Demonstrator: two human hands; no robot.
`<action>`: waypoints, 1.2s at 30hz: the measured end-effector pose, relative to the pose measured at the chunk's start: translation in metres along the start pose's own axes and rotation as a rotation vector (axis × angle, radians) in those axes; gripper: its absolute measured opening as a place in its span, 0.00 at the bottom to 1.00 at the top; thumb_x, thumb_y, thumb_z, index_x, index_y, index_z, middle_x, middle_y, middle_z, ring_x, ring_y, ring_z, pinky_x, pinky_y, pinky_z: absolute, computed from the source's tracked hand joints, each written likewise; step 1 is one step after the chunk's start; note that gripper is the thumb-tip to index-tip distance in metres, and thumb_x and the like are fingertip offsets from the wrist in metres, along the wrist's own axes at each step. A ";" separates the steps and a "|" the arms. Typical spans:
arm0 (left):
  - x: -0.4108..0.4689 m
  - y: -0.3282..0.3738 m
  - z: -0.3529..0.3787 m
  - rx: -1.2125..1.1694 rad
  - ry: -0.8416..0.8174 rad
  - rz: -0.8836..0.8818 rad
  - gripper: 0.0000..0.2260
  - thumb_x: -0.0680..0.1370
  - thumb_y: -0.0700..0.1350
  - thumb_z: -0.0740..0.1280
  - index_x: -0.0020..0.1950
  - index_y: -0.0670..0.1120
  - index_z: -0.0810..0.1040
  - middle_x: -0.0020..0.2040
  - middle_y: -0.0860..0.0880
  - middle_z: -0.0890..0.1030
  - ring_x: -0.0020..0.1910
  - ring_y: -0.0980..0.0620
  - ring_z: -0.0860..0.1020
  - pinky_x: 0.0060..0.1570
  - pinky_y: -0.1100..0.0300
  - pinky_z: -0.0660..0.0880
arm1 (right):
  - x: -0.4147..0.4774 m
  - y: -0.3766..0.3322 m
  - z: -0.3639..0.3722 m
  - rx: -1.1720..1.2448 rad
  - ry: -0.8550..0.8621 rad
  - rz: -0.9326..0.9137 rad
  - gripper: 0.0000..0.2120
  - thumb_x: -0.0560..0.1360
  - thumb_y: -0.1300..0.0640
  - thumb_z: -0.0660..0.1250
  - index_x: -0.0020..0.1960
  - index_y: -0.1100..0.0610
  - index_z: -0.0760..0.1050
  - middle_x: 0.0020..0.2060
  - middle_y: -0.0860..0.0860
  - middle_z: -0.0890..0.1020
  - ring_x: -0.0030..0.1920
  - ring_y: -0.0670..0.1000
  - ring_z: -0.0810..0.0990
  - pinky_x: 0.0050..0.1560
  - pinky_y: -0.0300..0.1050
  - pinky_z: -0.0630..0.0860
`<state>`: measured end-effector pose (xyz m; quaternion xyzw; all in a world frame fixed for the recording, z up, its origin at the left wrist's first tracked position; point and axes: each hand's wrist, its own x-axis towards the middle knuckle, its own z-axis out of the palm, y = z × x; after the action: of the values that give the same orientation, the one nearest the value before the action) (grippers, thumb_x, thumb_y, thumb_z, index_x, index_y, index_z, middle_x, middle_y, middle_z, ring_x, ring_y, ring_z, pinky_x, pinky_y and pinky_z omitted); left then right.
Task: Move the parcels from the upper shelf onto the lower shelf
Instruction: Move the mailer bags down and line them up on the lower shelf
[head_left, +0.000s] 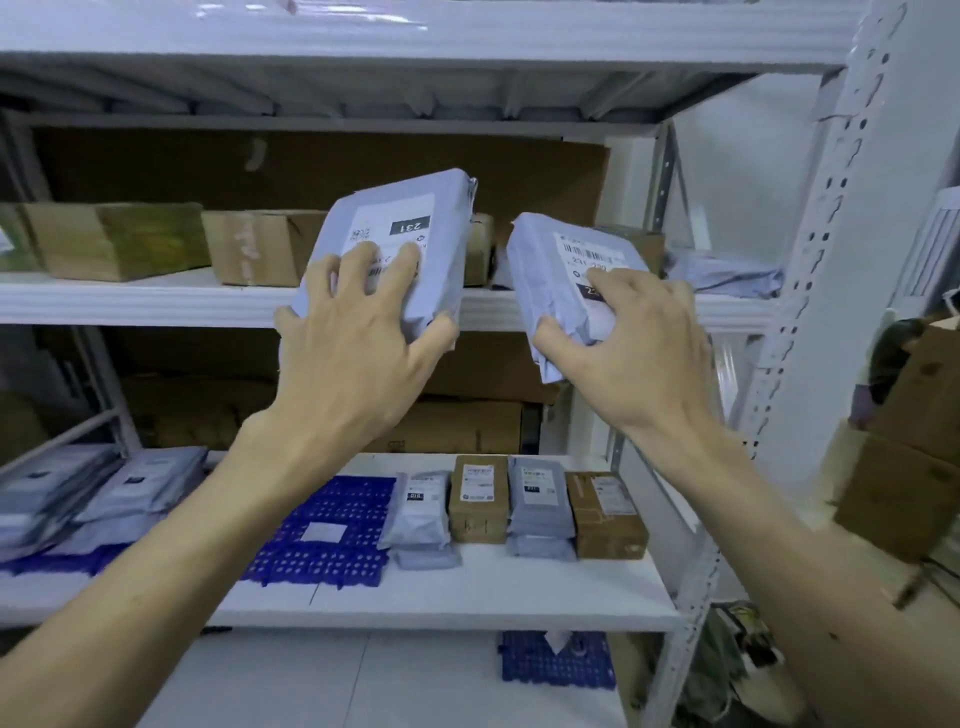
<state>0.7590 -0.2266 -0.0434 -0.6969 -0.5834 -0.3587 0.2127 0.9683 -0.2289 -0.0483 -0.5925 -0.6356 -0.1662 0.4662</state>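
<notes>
Head view: two grey parcels are held up in front of the upper shelf (156, 304). The left parcel (395, 228) is gripped by the left hand (358, 343); the right parcel (556, 280) is gripped by the right hand (639, 353). Four parcels are lined up on the lower shelf (467, 592).

- The lower half of the label on the large pale grey plastic mailer (400, 228) is covered by the fingers of the left hand (353, 353).
- The dark number patch on the smaller crumpled grey mailer (540, 270) is half hidden by the right hand (639, 353).
- A brown cardboard box (480, 244) behind both mailers is largely screened.
- The print on the row of labelled parcels (478, 499) cannot be read.
- A stack of flat grey mailers (78, 493) is cut off by the left edge.
</notes>
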 end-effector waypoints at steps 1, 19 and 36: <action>-0.006 -0.008 -0.005 0.012 0.004 -0.012 0.29 0.75 0.63 0.51 0.74 0.53 0.59 0.72 0.46 0.62 0.70 0.43 0.60 0.58 0.36 0.67 | -0.004 -0.006 0.001 0.018 -0.008 -0.003 0.32 0.67 0.35 0.60 0.64 0.53 0.74 0.60 0.50 0.77 0.59 0.53 0.69 0.50 0.50 0.71; -0.127 -0.090 -0.051 0.286 -0.069 -0.344 0.30 0.74 0.64 0.51 0.74 0.55 0.60 0.73 0.48 0.61 0.70 0.44 0.57 0.59 0.40 0.67 | -0.084 -0.096 0.082 0.314 -0.322 -0.154 0.35 0.67 0.32 0.57 0.68 0.50 0.71 0.65 0.49 0.74 0.62 0.51 0.68 0.56 0.58 0.74; -0.172 -0.287 -0.023 0.372 -0.164 -0.451 0.29 0.74 0.64 0.50 0.71 0.52 0.65 0.71 0.45 0.65 0.65 0.42 0.63 0.53 0.44 0.70 | -0.119 -0.233 0.233 0.295 -0.535 -0.173 0.32 0.70 0.35 0.58 0.66 0.53 0.71 0.64 0.50 0.74 0.62 0.54 0.67 0.57 0.57 0.71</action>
<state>0.4659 -0.2913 -0.1925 -0.5255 -0.7945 -0.2262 0.2038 0.6484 -0.1790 -0.1818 -0.4847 -0.8011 0.0507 0.3474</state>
